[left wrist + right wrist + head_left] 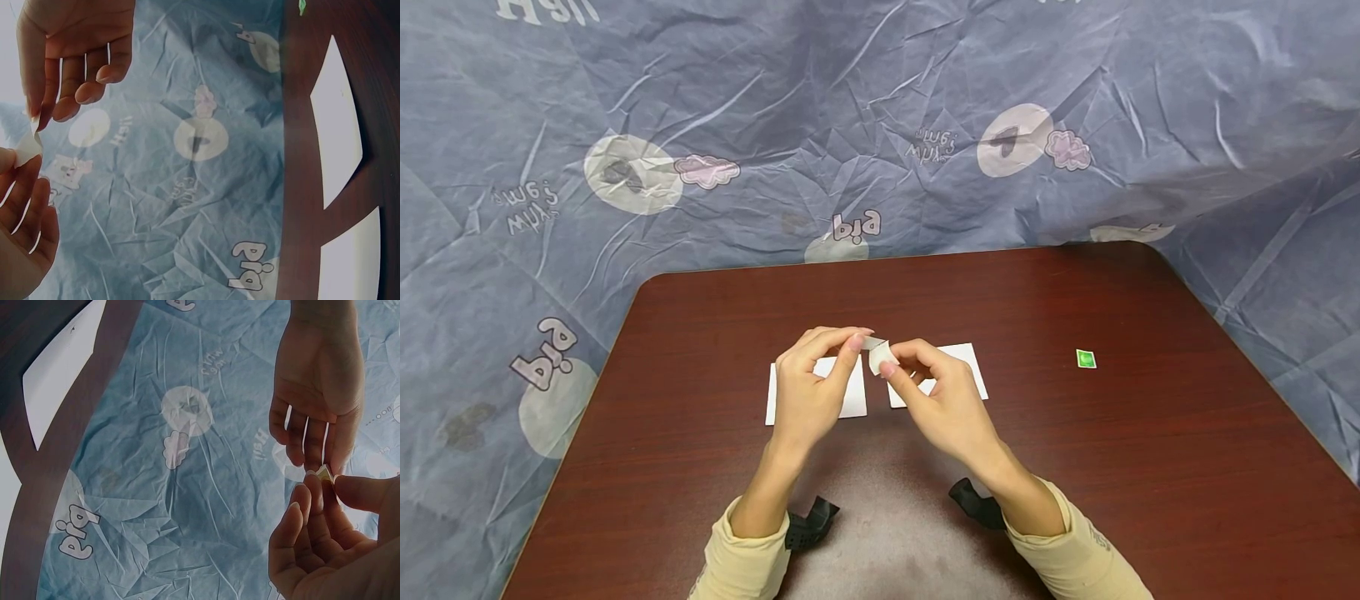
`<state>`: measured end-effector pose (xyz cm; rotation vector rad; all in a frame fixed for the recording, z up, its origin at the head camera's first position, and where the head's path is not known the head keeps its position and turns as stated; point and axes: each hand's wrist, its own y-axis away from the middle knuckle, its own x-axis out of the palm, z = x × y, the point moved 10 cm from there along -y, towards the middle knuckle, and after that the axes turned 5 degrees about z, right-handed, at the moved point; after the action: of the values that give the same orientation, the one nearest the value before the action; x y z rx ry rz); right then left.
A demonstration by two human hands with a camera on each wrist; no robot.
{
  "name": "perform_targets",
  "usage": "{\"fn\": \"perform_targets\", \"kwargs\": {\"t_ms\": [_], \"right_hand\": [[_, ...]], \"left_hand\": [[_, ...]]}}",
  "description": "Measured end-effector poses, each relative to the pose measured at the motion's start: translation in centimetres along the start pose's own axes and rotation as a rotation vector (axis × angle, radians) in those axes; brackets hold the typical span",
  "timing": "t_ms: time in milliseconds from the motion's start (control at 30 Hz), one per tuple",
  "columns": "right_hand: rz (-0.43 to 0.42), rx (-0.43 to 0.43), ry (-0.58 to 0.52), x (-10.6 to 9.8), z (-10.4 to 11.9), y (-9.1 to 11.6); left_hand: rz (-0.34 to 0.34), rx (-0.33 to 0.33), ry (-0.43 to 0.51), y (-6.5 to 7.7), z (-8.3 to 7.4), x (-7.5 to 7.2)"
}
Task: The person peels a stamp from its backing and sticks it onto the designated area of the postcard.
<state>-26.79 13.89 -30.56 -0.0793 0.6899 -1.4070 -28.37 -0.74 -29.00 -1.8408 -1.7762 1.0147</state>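
My left hand (812,379) and right hand (940,400) meet over the table's middle. Between their fingertips is a small white paper sticker (882,357), bent and creased in the left wrist view. My right thumb and forefinger pinch its broader part; my left thumb and forefinger pinch a narrow greyish end (872,342). The right wrist view shows a yellow-green patch (324,475) on one face. Below lie two white cards, the left card (853,400) partly behind my left hand and the right card (966,367) partly behind my right.
A small green square sticker (1086,359) with a pale border lies on the brown table (1150,450) to the right. Black straps (811,525) hang at both wrists. A wrinkled blue-grey printed cloth (880,100) stands behind and beside the table.
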Motion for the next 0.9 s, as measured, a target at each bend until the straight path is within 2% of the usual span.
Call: {"fn": "perform_targets", "kwargs": {"t_ms": [667,900], "right_hand": [[-0.003,-0.012,0.001,0.0,0.1,0.0],[-0.002,-0.003,0.0,0.0,0.1,0.0]], "left_hand": [[-0.048,-0.018,-0.012,0.0,0.3,-0.8],[-0.116,-0.059,-0.037,0.0,0.7,-1.8]]}}
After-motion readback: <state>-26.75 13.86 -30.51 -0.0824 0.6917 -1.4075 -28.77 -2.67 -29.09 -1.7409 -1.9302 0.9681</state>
